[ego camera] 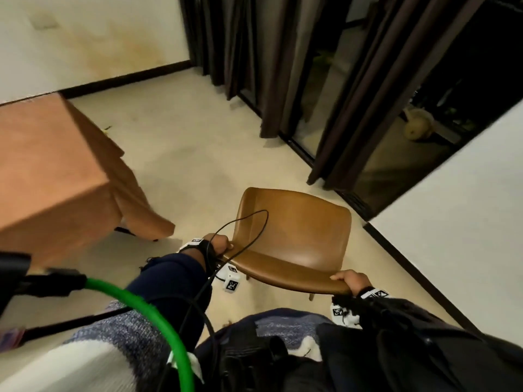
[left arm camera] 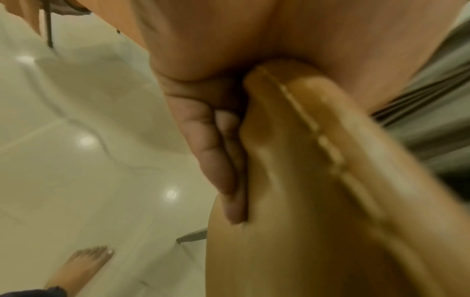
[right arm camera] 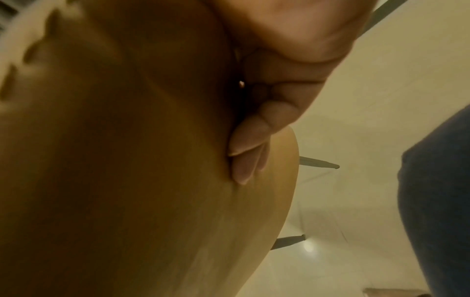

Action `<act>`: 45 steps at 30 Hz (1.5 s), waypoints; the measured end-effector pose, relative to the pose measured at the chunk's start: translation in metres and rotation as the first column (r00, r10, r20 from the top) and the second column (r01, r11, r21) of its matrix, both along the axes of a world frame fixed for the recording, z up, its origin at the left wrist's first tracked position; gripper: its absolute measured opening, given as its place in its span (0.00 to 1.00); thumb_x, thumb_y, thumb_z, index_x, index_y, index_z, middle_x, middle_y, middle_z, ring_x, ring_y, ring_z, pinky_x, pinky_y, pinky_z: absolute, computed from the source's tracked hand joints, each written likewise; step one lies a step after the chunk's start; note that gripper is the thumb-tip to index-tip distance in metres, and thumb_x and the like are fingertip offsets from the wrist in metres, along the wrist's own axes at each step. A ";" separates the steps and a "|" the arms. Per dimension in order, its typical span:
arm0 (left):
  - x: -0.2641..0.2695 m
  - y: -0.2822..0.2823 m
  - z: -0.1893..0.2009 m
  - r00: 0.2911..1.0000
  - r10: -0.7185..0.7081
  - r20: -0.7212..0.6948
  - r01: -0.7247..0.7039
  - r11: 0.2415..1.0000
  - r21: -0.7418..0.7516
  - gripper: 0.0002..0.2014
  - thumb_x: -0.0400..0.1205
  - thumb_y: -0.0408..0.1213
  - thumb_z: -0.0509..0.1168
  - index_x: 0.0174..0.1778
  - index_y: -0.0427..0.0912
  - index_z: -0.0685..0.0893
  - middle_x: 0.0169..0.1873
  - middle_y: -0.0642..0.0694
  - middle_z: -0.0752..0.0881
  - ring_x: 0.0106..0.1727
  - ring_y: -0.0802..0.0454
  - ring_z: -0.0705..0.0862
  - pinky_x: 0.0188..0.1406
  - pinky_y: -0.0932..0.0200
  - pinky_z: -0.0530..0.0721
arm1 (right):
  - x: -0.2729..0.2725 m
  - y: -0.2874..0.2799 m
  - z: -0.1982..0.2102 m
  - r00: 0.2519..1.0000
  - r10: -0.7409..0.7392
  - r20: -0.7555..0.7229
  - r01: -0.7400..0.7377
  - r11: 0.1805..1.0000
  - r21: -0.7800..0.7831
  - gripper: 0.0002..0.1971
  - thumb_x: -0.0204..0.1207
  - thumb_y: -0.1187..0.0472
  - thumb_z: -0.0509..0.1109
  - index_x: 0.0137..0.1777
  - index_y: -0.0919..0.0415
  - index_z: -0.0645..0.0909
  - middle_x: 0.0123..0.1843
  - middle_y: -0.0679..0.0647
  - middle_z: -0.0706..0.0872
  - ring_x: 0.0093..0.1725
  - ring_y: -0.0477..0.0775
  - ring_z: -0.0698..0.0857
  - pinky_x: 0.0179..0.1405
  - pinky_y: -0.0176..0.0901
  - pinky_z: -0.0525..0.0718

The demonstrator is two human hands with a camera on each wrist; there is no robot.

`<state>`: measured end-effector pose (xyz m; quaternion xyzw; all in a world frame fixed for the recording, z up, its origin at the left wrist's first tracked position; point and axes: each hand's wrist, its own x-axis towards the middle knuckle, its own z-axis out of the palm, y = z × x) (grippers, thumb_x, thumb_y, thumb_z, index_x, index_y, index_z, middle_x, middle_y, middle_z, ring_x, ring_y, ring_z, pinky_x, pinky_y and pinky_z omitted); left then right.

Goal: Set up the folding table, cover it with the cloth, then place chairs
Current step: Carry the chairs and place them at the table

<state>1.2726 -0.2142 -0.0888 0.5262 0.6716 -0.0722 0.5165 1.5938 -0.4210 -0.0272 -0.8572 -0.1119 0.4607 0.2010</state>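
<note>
A tan leather chair is in front of me in the head view, held by its backrest. My left hand grips the backrest's left end, and my right hand grips its right end. The left wrist view shows my left hand's fingers curled under the chair's padded edge. In the right wrist view my right hand's fingers press the chair back. The folding table stands at the left under an orange-brown cloth that hangs over its sides.
Dark curtains and a glass sliding door line the far right. A white wall runs along the right. Pale tiled floor lies between table and curtains. A green hoop and cables cross the lower left. My bare foot is on the floor.
</note>
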 end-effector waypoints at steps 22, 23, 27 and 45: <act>-0.097 0.214 0.011 0.657 0.745 0.115 -0.742 0.666 -0.071 0.05 0.80 0.32 0.71 0.47 0.34 0.84 0.33 0.38 0.83 0.27 0.44 0.83 0.14 0.61 0.80 | -0.049 0.464 -0.008 0.926 0.365 -0.094 -0.362 0.931 0.047 0.01 0.73 0.72 0.74 0.42 0.70 0.85 0.39 0.66 0.86 0.35 0.64 0.85 0.24 0.45 0.87; -0.092 0.232 0.011 0.640 0.761 0.104 -0.760 0.647 -0.056 0.05 0.79 0.32 0.72 0.46 0.34 0.84 0.33 0.38 0.83 0.26 0.44 0.83 0.13 0.61 0.79 | -0.045 0.491 -0.008 0.915 0.392 -0.099 -0.390 0.920 0.038 0.01 0.73 0.73 0.75 0.42 0.70 0.85 0.39 0.66 0.86 0.33 0.64 0.85 0.22 0.44 0.86; -0.084 0.262 0.006 0.498 0.861 0.104 -0.853 0.508 -0.119 0.09 0.77 0.32 0.75 0.50 0.32 0.86 0.37 0.36 0.86 0.32 0.41 0.86 0.18 0.58 0.84 | -0.045 0.576 -0.008 0.851 0.512 -0.119 -0.507 0.859 0.067 0.03 0.70 0.75 0.75 0.38 0.70 0.84 0.39 0.67 0.85 0.32 0.63 0.85 0.32 0.49 0.85; -0.088 0.318 0.001 0.507 0.852 0.129 -0.744 0.508 -0.434 0.24 0.71 0.64 0.76 0.54 0.52 0.87 0.50 0.53 0.92 0.54 0.50 0.89 0.57 0.55 0.82 | -0.189 0.905 -0.025 -0.104 0.995 0.011 -0.963 -0.098 -0.250 0.19 0.67 0.65 0.82 0.55 0.76 0.87 0.52 0.71 0.90 0.45 0.67 0.88 0.44 0.51 0.84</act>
